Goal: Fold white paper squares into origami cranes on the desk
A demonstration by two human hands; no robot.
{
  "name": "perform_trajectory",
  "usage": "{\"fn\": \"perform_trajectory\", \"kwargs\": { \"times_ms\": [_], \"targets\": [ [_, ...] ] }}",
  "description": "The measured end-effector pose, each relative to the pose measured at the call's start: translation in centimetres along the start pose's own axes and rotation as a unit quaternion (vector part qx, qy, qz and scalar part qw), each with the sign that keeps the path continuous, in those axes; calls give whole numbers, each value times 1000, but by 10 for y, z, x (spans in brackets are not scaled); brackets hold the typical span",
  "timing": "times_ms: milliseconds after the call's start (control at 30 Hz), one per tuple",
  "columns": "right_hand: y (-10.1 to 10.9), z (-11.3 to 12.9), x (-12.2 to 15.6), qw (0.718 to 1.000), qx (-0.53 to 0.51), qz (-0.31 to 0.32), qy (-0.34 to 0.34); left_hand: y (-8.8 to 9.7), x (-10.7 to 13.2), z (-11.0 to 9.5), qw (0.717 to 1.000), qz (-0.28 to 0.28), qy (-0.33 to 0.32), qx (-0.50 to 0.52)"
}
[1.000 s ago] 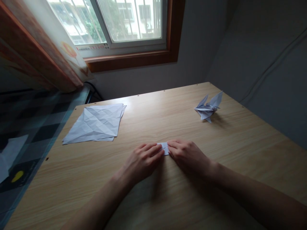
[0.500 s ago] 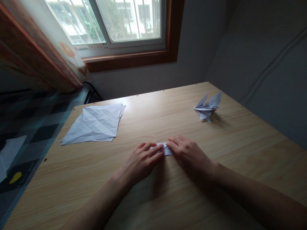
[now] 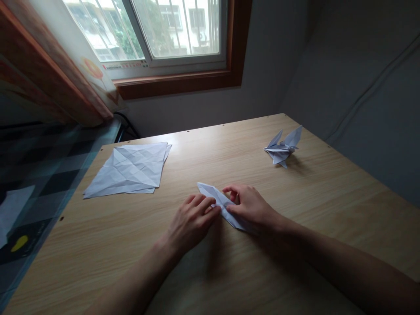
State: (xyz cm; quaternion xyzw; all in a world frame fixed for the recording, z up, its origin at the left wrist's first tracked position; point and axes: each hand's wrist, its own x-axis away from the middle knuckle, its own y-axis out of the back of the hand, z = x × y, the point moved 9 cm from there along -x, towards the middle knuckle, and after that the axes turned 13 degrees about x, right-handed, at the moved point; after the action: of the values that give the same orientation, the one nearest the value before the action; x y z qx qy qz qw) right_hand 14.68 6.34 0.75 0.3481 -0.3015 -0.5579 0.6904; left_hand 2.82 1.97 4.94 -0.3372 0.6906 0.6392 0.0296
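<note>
A narrow folded piece of white paper [image 3: 210, 190] lies slantwise between my hands, its pointed far end toward the upper left and its near end running under my right hand. My left hand [image 3: 195, 218] pinches its left edge near the middle with thumb and fingertips. From the other side my right hand [image 3: 251, 205] grips it, the thumb on the paper and the index finger curled above it. The fold layers under the fingers are partly hidden.
Creased white paper sheets [image 3: 138, 168] lie stacked at the table's back left. A folded paper figure [image 3: 281, 149] with upright points stands at the back right. Left of the wooden table [image 3: 98, 253] is a checked cloth [image 3: 59, 175] with white paper on it. A window is behind.
The folded paper has turned from lying crosswise under both hands to a slant, and more of its length shows. My right hand has lifted its fingers and curled them. The left moved slightly.
</note>
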Motion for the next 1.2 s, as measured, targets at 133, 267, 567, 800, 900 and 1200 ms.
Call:
{"fn": "perform_trajectory", "kwargs": {
  "times_ms": [133, 267, 567, 800, 900, 1200],
  "targets": [
    [-1, 1, 1, 1000, -18, 4, -8, 2, 1, 12, 998, -21, 62, 9],
    [2, -2, 1, 993, -106, -37, -21, 10, 5, 30, 984, -86, 147, 57],
    [-22, 11, 3, 893, -448, -27, -12, -14, 28, 63, 763, -228, 349, 494],
    [-25, 10, 5, 889, -456, -40, -10, -30, 31, 67, 620, -261, 379, 636],
    [-21, 6, 4, 893, -444, -75, -13, -33, 33, 70, 611, -252, 394, 638],
    [-21, 4, 1, 896, -434, -91, 2, -29, 32, 70, 630, -245, 405, 616]
  ]
}}
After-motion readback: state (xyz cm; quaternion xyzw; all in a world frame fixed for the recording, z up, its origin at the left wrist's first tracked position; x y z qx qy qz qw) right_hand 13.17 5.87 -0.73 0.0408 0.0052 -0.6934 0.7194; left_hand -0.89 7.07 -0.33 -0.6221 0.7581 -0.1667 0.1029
